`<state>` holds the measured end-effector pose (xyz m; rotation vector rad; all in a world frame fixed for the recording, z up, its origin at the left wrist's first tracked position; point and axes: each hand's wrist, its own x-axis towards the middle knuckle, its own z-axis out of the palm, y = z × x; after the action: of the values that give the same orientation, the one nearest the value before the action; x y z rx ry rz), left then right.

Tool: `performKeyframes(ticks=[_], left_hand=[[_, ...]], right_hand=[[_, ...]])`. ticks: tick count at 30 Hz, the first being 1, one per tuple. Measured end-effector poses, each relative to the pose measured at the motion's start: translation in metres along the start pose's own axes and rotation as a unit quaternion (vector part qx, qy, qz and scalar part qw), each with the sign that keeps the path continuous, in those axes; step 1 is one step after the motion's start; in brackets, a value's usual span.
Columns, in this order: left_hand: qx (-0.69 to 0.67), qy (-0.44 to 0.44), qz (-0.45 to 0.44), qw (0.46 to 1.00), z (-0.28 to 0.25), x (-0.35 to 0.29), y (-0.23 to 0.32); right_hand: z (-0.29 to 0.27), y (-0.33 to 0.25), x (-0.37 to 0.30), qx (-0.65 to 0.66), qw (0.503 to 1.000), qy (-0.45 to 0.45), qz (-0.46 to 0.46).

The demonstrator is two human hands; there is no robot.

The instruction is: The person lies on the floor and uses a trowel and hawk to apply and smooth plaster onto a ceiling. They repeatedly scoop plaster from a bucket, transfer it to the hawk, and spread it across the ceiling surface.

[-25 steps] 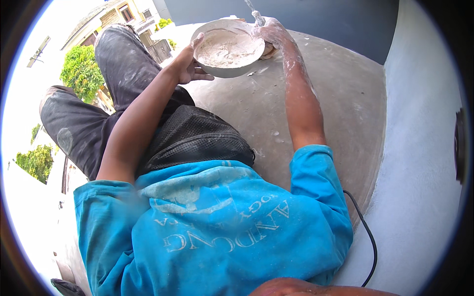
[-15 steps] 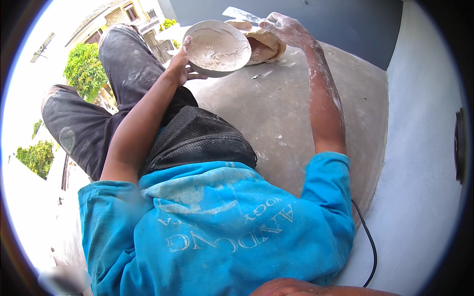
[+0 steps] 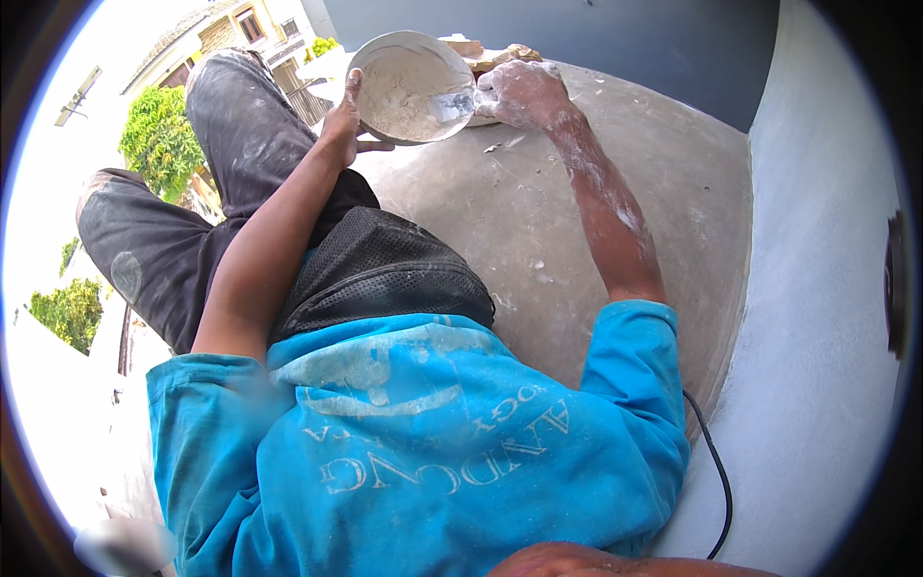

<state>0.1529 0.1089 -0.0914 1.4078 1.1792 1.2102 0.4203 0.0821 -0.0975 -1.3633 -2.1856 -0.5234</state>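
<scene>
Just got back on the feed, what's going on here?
A person's left hand holds a bowl of pale powder by its rim. The right hand, dusted white, grips a scraper, with its blade inside the bowl. Beyond them, a tan bag, partly hidden, rests on the grey concrete surface.

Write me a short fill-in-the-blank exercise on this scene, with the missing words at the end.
1. The left hand grips the round, pale-grey bowl by its ____ side, as pictured.
2. The right hand holds a flat, pale-bladed tool, whose blade shows against the ____ half of the bowl.
3. The thin, curving cable beside the blue, short-sleeved cloth shirt is coloured ____.

Missing words: left; right; black.
</scene>
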Motion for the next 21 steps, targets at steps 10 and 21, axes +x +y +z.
performKeyframes(ticks=[10, 21], left_hand=[[0.022, 0.014, -0.021, 0.999, -0.003, 0.006, -0.003], [0.03, 0.029, -0.035, 0.999, -0.004, 0.005, -0.006]], right_hand=[[0.02, -0.055, 0.011, -0.124, 0.961, 0.197, -0.152], [0.016, -0.072, 0.005, -0.119, 0.955, 0.199, -0.184]])
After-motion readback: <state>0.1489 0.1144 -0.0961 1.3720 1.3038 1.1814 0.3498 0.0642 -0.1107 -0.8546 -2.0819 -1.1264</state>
